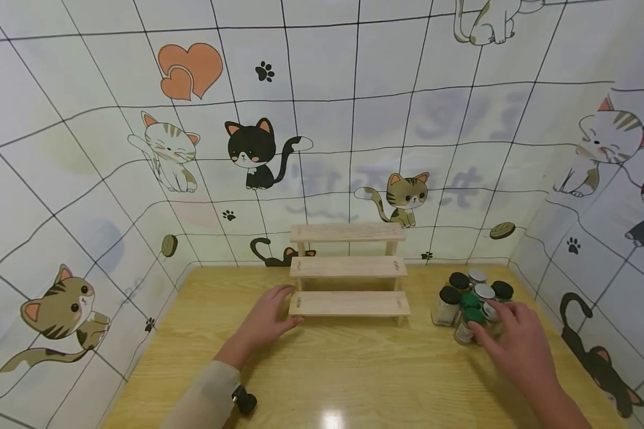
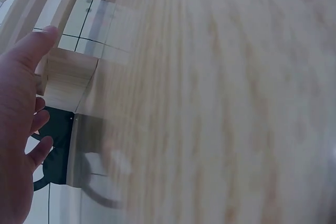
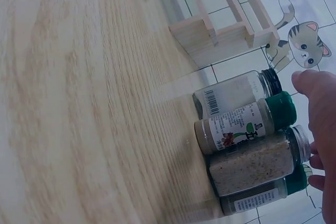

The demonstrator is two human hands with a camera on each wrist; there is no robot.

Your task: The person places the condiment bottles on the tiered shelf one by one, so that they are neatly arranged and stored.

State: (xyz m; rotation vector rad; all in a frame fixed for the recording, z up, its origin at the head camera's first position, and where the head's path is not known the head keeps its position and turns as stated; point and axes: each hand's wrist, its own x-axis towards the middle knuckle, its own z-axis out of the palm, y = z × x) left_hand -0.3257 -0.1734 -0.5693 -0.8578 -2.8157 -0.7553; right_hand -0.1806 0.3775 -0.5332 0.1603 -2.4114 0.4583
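Observation:
A three-step wooden shelf [image 1: 350, 304] stands at the back of the table. My left hand [image 1: 265, 319] is at its left end, thumb by the lowest step's front corner and fingers loosely bent; contact is unclear. On the right, several glass spice jars stand close together, with black, green and silver lids. My right hand [image 1: 520, 342] reaches over their near right side, thumb and fingers apart around the lids. In the right wrist view, a green-lidded jar [image 3: 236, 128] and a silver-lidded jar [image 3: 252, 166] with speckled contents stand near the fingers [image 3: 316, 163].
The light wooden table [image 1: 343, 363] is backed and flanked by a white grid-patterned cloth [image 1: 322, 119] printed with cartoon cats. A black-lidded jar [image 1: 448, 307] stands at the group's left side, apart from the shelf. A small black object [image 1: 245, 400] sits by my left sleeve.

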